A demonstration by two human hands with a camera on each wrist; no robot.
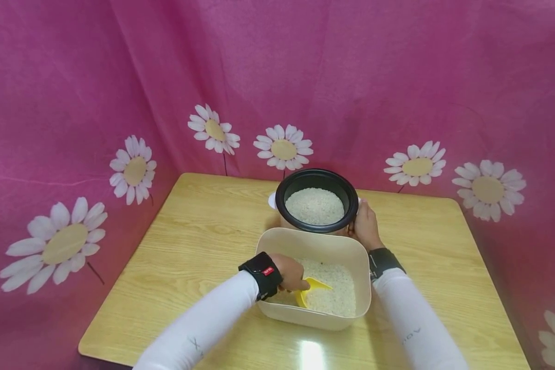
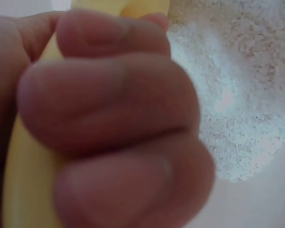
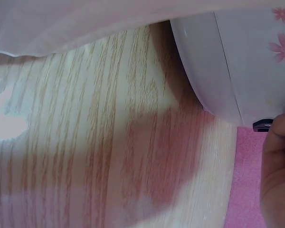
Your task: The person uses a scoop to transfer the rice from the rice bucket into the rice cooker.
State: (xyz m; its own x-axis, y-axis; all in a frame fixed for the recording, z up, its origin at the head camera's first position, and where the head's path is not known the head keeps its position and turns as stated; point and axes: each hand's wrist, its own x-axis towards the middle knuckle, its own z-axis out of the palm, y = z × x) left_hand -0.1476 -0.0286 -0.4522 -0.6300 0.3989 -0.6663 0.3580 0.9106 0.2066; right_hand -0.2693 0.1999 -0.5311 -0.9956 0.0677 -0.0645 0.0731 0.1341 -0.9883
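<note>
My left hand (image 1: 287,272) reaches into a cream rectangular tub (image 1: 314,322) and grips the handle of a yellow scoop (image 1: 303,297). Curled fingers (image 2: 114,104) wrap that handle in the left wrist view. The scoop lies at the loose rice (image 1: 337,288) inside the tub. Behind the tub stands a rice cooker (image 3: 199,57) with a dark inner pot (image 1: 316,172) that holds more rice (image 1: 314,205). At the cooker's right side, my right hand (image 1: 366,226) holds it by its side handle, fingers bent; part of the grip is hidden.
A light wooden table (image 1: 203,221) carries the tub and cooker, which stand close together. Pink cloth (image 1: 351,77) with printed daisies hangs behind the table and along its sides.
</note>
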